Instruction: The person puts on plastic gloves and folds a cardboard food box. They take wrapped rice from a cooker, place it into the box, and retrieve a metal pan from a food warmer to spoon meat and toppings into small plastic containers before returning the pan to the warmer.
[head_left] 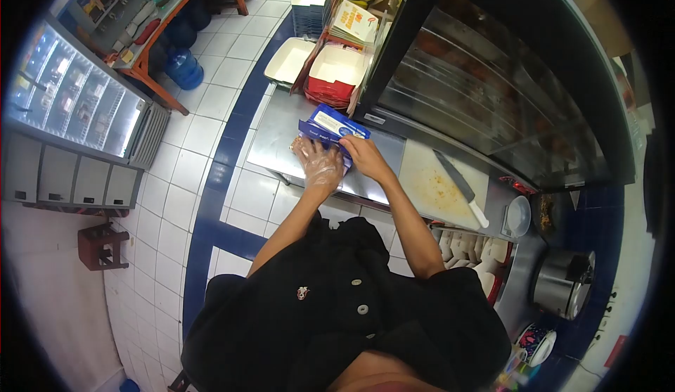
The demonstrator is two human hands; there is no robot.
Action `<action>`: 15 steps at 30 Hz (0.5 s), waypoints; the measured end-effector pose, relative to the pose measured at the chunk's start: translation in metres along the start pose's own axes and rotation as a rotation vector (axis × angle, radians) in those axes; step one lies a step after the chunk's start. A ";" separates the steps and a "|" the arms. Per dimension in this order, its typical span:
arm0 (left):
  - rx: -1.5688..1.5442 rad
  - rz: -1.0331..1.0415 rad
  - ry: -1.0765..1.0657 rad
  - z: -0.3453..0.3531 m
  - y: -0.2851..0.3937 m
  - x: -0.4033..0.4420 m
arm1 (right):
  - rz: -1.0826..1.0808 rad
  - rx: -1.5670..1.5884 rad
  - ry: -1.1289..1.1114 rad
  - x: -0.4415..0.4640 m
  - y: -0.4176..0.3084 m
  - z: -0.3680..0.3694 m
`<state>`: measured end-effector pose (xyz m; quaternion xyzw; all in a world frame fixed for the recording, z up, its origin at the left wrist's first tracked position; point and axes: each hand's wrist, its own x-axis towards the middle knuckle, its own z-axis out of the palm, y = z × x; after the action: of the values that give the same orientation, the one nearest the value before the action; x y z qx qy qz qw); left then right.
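Note:
A blue cardboard box (342, 122) with a white printed panel and an upright flap lies on the steel counter. My left hand (320, 163), in a clear plastic glove, rests against the near side of the box with its fingers spread. A small light-brown bit shows by its fingertips, too small to name. My right hand (363, 157), bare, has its fingers bent over the near edge of the box, close beside the left hand. The box's contents are hidden.
Right of the hands, a knife (460, 188) lies on a stained white cutting board (429, 194). Stacked paper trays (330, 86) stand at the back, beside a dark glass-fronted cabinet (478, 75). A metal pot (559, 283) sits far right. The counter edge (274, 170) borders the tiled floor.

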<state>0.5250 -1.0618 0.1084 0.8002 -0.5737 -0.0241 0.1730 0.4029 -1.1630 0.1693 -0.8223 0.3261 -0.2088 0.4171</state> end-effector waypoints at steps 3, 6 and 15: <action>0.033 -0.053 -0.085 0.009 0.005 0.011 | -0.015 -0.056 -0.094 0.008 -0.004 -0.011; 0.013 -0.012 0.113 0.018 0.006 0.014 | -0.176 -0.101 -0.025 0.014 -0.001 -0.014; -1.212 -0.301 0.219 0.023 -0.012 0.001 | 0.017 -0.115 -0.218 -0.002 0.009 0.006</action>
<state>0.5304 -1.0648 0.0832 0.6300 -0.3184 -0.2868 0.6477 0.4018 -1.1628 0.1587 -0.8598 0.2973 -0.0958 0.4040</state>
